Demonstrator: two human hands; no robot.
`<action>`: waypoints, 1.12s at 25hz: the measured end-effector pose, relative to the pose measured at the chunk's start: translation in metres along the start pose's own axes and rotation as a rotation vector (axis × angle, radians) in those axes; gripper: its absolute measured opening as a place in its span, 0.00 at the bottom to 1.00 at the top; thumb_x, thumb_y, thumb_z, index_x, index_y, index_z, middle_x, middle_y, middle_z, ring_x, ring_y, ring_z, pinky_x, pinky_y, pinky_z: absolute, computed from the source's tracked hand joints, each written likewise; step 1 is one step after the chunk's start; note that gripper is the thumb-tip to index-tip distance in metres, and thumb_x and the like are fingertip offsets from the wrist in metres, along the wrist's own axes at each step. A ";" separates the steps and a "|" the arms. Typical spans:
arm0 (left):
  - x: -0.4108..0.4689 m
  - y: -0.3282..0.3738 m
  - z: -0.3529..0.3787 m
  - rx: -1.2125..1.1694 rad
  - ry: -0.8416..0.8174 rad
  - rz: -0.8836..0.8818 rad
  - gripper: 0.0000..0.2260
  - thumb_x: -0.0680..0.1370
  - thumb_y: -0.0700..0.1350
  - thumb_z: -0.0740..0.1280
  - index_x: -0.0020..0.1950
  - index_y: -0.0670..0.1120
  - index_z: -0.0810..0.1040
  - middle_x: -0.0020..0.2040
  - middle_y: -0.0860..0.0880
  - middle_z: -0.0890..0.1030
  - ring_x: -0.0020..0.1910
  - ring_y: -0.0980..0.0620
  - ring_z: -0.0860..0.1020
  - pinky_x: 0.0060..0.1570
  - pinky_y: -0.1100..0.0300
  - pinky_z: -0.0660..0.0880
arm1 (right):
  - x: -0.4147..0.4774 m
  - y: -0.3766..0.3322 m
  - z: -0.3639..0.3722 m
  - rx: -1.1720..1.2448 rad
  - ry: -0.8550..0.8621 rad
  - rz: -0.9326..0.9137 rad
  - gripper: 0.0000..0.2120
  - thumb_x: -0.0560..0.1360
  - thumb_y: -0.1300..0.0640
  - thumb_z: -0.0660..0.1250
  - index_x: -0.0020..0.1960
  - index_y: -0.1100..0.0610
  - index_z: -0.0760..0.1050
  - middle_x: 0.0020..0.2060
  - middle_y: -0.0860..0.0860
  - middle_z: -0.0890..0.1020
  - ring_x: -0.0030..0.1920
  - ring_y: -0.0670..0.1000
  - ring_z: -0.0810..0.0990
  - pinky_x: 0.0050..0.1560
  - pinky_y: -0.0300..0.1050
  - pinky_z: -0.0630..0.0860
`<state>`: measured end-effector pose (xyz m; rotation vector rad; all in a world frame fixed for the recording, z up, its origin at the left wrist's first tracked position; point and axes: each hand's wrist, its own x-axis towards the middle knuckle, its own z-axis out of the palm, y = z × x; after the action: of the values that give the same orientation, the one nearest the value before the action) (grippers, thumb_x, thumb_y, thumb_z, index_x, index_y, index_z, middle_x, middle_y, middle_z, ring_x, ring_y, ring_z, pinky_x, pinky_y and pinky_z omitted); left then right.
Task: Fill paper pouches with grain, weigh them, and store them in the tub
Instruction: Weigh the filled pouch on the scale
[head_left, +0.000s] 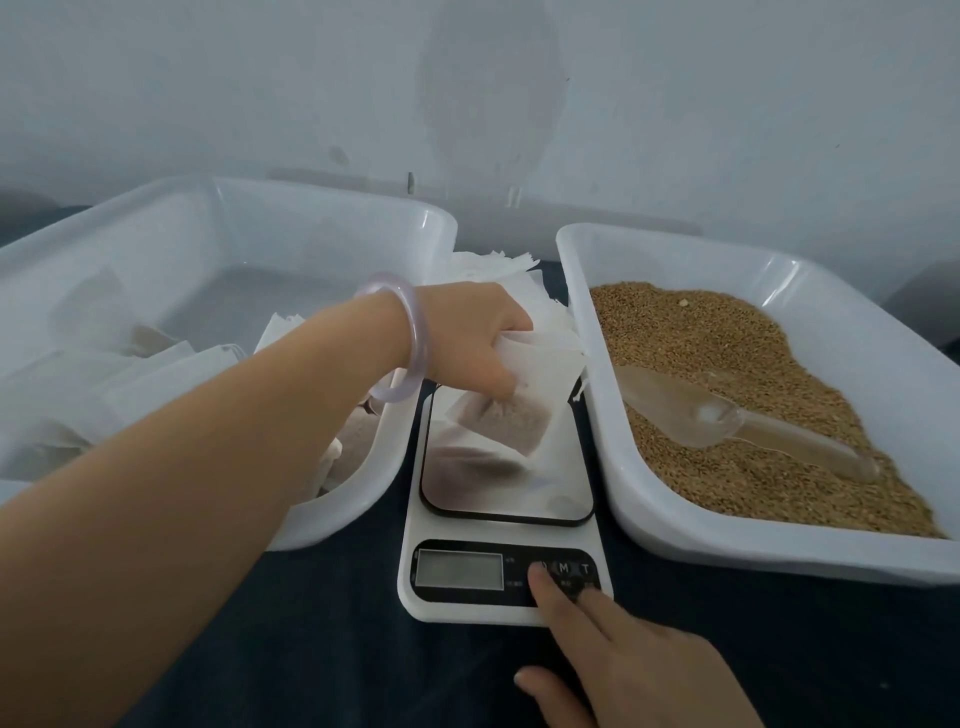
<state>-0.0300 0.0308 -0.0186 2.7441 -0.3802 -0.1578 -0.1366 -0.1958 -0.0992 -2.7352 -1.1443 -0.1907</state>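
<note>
Left hand (467, 332) pinched the top of a white paper pouch (511, 415), thumb and curled fingers round its upper edge. The pouch was part-filled with grain and hung tilted over the steel platform of the white digital kitchen scale (410, 519) (whether its lower corner touched, could not tell). A pale lilac bangle (410, 353) sat on that wrist.

Right hand (623, 665) was loosely spread, its index fingertip (540, 577) pressing a button on the scale's black panel.

Left of the scale was a white plastic tub (311, 208) with filled pouches (156, 364) inside. To the right, a second white tub (675, 530) held loose brown grain (727, 338) and a clear plastic scoop (727, 421). A stack of empty paper pouches (498, 270) lay behind the scale.
</note>
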 end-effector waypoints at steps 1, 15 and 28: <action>0.000 0.000 0.000 0.001 -0.002 0.002 0.13 0.67 0.46 0.70 0.31 0.47 0.66 0.28 0.52 0.70 0.30 0.50 0.69 0.33 0.58 0.66 | 0.002 -0.004 -0.003 0.044 -0.079 0.023 0.25 0.66 0.37 0.59 0.55 0.48 0.82 0.31 0.42 0.81 0.20 0.40 0.73 0.17 0.30 0.64; -0.002 0.006 0.002 -0.040 0.000 0.005 0.10 0.69 0.43 0.70 0.32 0.49 0.70 0.30 0.53 0.73 0.30 0.54 0.71 0.34 0.59 0.68 | 0.008 0.006 -0.010 0.378 -0.250 0.253 0.23 0.73 0.34 0.57 0.68 0.32 0.61 0.31 0.41 0.74 0.43 0.39 0.75 0.46 0.32 0.70; 0.000 0.005 0.005 -0.024 0.024 -0.020 0.09 0.68 0.43 0.71 0.35 0.45 0.70 0.34 0.49 0.74 0.34 0.49 0.71 0.37 0.56 0.69 | 0.004 0.011 -0.019 0.258 -0.240 0.269 0.26 0.72 0.31 0.54 0.69 0.33 0.59 0.37 0.27 0.73 0.37 0.35 0.72 0.39 0.29 0.68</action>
<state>-0.0321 0.0247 -0.0217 2.7243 -0.3429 -0.1339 -0.1267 -0.2046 -0.0810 -2.6887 -0.7711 0.3062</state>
